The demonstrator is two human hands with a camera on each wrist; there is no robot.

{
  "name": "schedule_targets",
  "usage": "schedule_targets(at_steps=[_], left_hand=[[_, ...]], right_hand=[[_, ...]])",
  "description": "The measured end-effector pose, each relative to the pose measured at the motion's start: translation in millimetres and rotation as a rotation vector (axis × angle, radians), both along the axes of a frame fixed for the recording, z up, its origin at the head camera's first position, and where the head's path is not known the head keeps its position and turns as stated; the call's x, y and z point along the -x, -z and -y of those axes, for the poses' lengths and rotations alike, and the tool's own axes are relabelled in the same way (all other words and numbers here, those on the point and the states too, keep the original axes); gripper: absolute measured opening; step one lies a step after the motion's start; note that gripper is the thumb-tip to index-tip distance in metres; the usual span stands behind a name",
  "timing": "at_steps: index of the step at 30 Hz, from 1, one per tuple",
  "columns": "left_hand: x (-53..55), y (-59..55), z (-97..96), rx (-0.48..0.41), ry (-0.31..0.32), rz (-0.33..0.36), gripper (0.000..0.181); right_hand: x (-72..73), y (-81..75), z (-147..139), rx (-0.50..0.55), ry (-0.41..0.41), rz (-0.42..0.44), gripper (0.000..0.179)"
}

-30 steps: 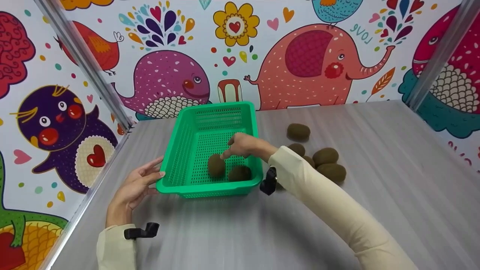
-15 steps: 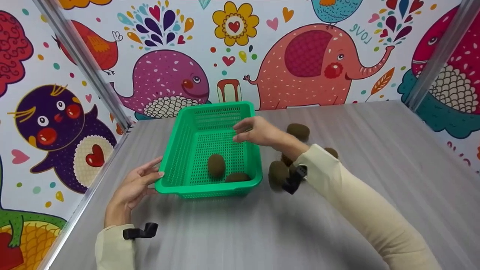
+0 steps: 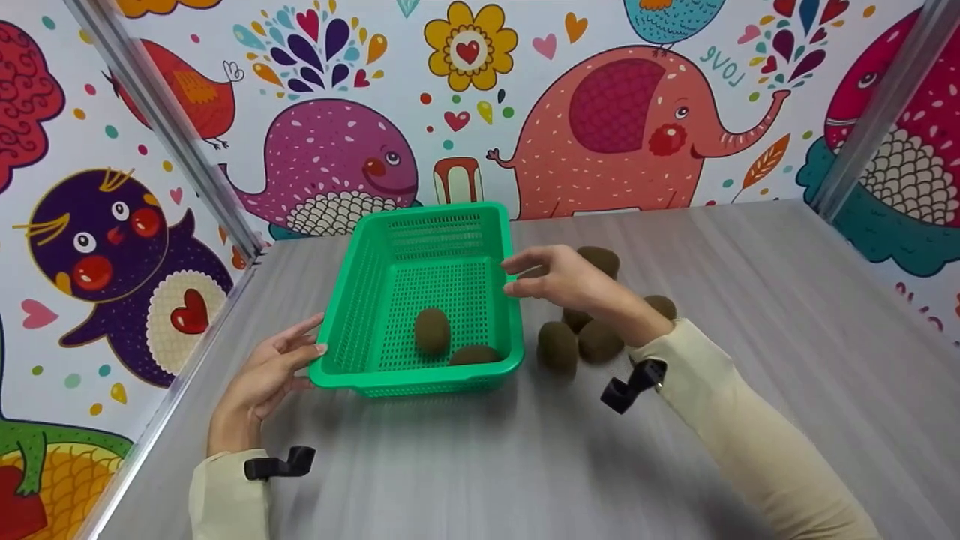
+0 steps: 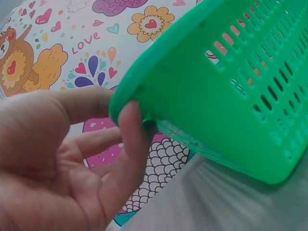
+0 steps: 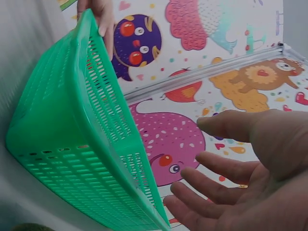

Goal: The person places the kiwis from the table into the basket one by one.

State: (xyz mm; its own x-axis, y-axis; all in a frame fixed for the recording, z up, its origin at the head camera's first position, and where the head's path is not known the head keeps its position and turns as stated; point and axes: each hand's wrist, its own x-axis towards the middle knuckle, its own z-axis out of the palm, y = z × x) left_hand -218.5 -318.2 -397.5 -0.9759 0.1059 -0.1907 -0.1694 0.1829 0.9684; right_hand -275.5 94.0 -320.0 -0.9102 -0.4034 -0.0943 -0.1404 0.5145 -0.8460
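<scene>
A green plastic basket [image 3: 420, 375] stands on the table, with two brown kiwis inside: one upright kiwi [image 3: 433, 331] and another kiwi [image 3: 474, 355] partly hidden by the near rim. My left hand [image 3: 266, 375] pinches the basket's near left corner; in the left wrist view the thumb and fingers of that hand [image 4: 72, 149] meet the rim from two sides. Just at the right rim hovers my right hand [image 3: 574, 285], fingers loosely spread. The right wrist view shows this hand [image 5: 240, 178] with nothing in it, beside the basket wall [image 5: 57, 159].
Right of the basket, several more kiwis lie on the table, among them a near kiwi [image 3: 558, 349], its neighbour kiwi [image 3: 601, 342], a far kiwi [image 3: 600, 260] and a kiwi [image 3: 661, 306] partly behind the right forearm. A patterned wall [image 3: 465, 120] closes the back.
My right hand has lifted from the kiwis inside the basket and moved right to the rim, its fingers opening out. One kiwi in the basket has rolled towards the near wall. The left hand stays put.
</scene>
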Motion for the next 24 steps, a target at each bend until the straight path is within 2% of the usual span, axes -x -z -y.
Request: schedule_targets(at_steps=[9,16,19,24], left_hand=[[0.8,-0.7,0.3,-0.007,0.01,0.0,0.07],[1.3,-1.0,1.2,-0.017,0.008,0.011,0.072],[1.4,-0.4,1.4,-0.022,0.008,0.01,0.071],[0.6,-0.1,1.8,-0.023,0.008,0.013,0.07]], right_hand=[[-17.4,21.7,-19,0.076,0.05,0.016,0.05],[-21.0,45.9,-33,-0.016,0.086,-0.057,0.053],[-19.3,54.0,-38,-0.039,0.102,-0.022,0.054],[-16.3,59.8,-43,-0.019,0.129,0.1,0.058]])
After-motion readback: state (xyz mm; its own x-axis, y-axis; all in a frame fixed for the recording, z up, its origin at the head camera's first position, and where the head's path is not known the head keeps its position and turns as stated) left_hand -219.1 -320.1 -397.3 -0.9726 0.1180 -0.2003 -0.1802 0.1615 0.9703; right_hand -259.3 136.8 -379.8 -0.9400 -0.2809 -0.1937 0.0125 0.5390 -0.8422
